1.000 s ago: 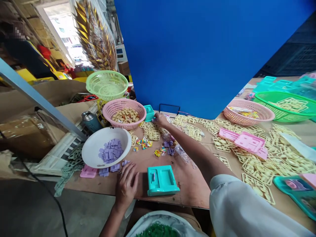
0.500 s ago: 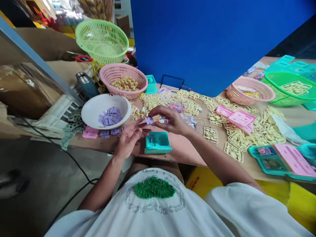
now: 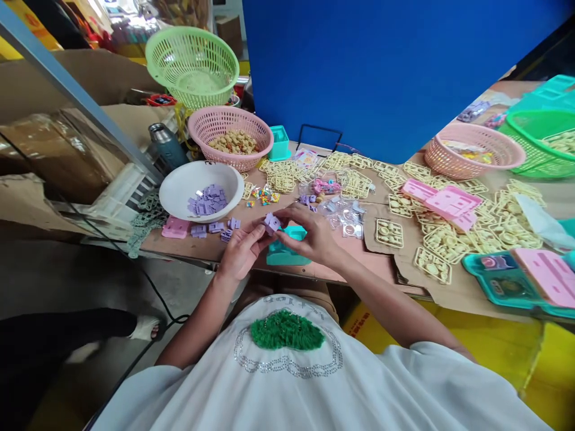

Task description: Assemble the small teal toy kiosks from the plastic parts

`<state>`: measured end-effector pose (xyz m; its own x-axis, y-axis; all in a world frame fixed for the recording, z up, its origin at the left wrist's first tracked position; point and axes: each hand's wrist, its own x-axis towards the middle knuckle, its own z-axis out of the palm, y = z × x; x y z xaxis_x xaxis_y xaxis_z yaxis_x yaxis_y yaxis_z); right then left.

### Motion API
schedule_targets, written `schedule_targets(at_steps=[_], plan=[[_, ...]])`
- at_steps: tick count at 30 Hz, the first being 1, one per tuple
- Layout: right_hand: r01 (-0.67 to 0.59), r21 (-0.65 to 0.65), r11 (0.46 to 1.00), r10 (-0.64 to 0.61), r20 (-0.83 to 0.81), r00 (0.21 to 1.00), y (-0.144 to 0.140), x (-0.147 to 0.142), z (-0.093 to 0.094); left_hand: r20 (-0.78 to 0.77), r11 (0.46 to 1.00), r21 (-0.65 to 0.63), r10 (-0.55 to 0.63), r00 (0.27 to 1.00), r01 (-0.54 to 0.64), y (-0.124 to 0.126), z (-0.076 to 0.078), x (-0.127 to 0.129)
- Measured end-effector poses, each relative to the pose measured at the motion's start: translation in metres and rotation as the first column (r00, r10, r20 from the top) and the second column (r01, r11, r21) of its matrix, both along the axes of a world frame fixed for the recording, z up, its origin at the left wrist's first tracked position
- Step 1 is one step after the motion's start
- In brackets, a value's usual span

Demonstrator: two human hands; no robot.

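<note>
My left hand (image 3: 240, 251) and my right hand (image 3: 309, 233) meet above the table's near edge, both pinching one small purple plastic piece (image 3: 271, 222). Just behind and under them lies a teal plastic housing (image 3: 285, 251) on the brown table (image 3: 359, 257). A white bowl (image 3: 200, 185) with several purple pieces stands to the left. More loose purple pieces (image 3: 215, 227) and a pink part (image 3: 175, 227) lie in front of the bowl.
A pink basket (image 3: 231, 129) of tan pieces and a light green basket (image 3: 193, 57) stand at the back left, beside a flask (image 3: 168, 146). Cream part frames (image 3: 449, 233), pink plates (image 3: 444, 200) and clear bags (image 3: 344, 212) cover the right. A blue board (image 3: 381, 66) rises behind. Someone's foot (image 3: 144, 328) shows at left.
My right hand came back from the far teal box to the near edge. Both hands closed on a purple piece over the teal housing. The view tilted down.
</note>
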<state>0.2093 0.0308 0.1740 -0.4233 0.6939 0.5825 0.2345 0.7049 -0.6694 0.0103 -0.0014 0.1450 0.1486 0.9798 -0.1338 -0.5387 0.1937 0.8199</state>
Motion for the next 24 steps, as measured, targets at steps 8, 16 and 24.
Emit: schedule_targets(at_steps=[8,16,24], plan=[[-0.004,0.015,1.000,0.004,-0.005,1.000,0.000,0.005,-0.006,0.044,0.994,-0.090,-0.056,0.997,0.060,0.001,-0.005,0.000],[-0.103,0.040,0.994,0.101,0.055,0.993,0.011,0.013,0.015,-0.041,0.990,-0.044,-0.134,0.990,0.132,0.012,0.007,0.001],[0.022,-0.102,0.995,-0.011,0.106,0.994,0.014,0.025,-0.001,-0.517,0.957,0.289,0.136,0.845,0.023,0.000,-0.017,-0.009]])
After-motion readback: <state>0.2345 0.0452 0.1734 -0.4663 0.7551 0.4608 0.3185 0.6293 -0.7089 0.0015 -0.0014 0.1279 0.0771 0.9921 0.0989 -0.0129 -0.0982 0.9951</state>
